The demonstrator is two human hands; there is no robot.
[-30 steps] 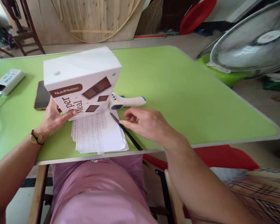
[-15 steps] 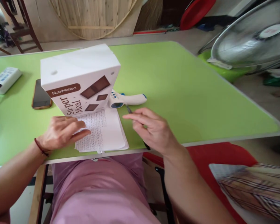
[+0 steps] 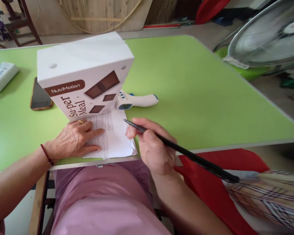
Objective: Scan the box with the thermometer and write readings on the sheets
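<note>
My left hand rests with fingers stretched out on a stack of paper covered partly in dense handwriting. Held in my right hand is a long black pen, its tip pointing left over the sheet's right edge and its tail reaching back past the table edge. The tip looks clear of the paper. Behind the paper a white NutriMotion box stands upright, near the left fingers. Against its right side lies a white and blue infrared thermometer.
On the green table a phone lies left of the box, with a white power bank and cable farther left. A large fan stands beyond the right edge. Red fabric and a plaid cloth are at lower right.
My left hand has flattened onto the paper, fingers stretched. My right hand has turned, so the pen now lies nearly sideways, its tip to the left. The view has shifted slightly.
</note>
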